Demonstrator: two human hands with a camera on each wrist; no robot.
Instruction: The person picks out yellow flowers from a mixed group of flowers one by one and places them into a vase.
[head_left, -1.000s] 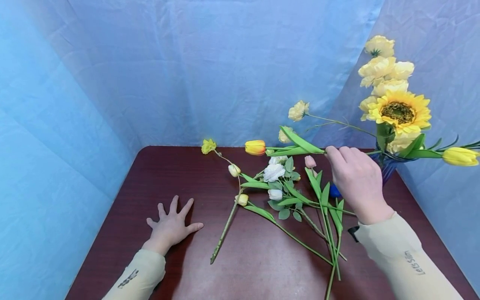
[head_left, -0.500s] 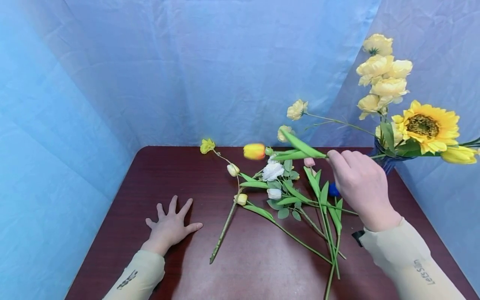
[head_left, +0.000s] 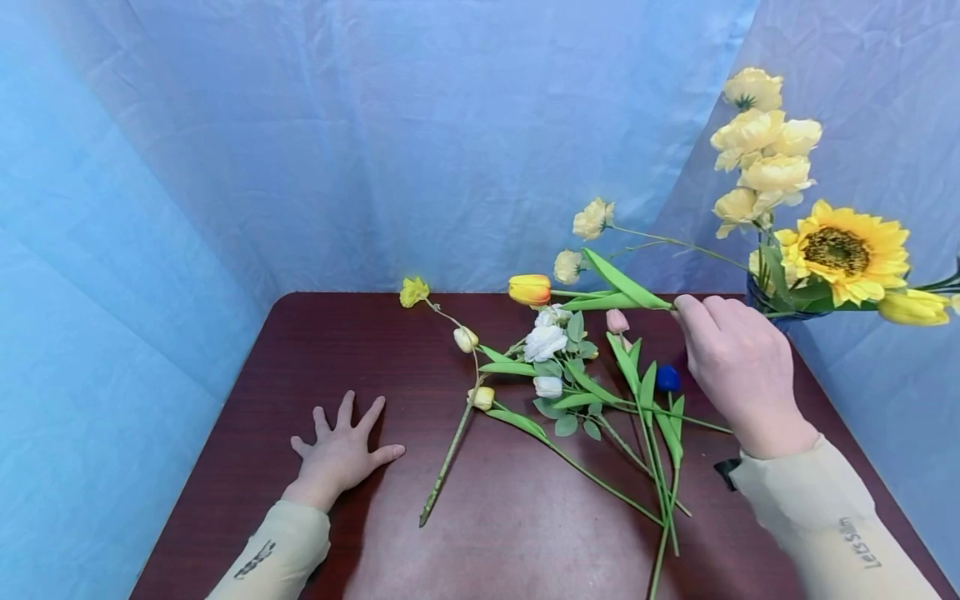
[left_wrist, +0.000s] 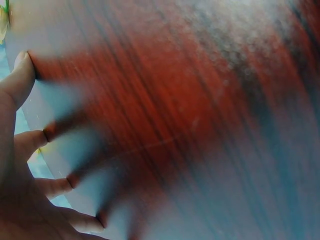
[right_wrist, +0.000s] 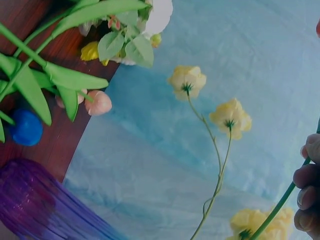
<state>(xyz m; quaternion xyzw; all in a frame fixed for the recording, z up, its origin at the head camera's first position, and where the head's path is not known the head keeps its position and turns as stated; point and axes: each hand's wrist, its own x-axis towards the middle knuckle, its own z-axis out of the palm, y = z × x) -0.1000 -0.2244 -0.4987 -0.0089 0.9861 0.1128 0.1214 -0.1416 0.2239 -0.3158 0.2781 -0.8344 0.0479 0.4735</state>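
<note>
My right hand (head_left: 738,371) pinches the green stem of an orange-and-yellow tulip (head_left: 530,290), held level above the table with its bloom pointing left. In the right wrist view the curled fingertips (right_wrist: 307,197) show round that stem. Just beyond the hand stands a ribbed blue glass vase (right_wrist: 45,200), mostly hidden in the head view. It holds pale yellow blossoms (head_left: 776,177), a sunflower (head_left: 836,252) leaning right, and a yellow tulip (head_left: 913,307). Flat on the table at left rests my left hand (head_left: 341,462), fingers spread.
Loose artificial flowers lie mid-table: a white rose (head_left: 545,342), a white tulip (head_left: 548,387), a cream-yellow tulip (head_left: 483,398), a pink tulip (head_left: 617,322), a blue tulip (head_left: 667,378) and a brown-green branch (head_left: 450,467). Blue cloth (head_left: 450,142) hangs behind the dark red table (head_left: 300,350).
The sunflower has swung right and lower in the vase. My right hand has shifted slightly right with the orange-and-yellow tulip, uncovering more of the blue tulip. My left hand has stayed put.
</note>
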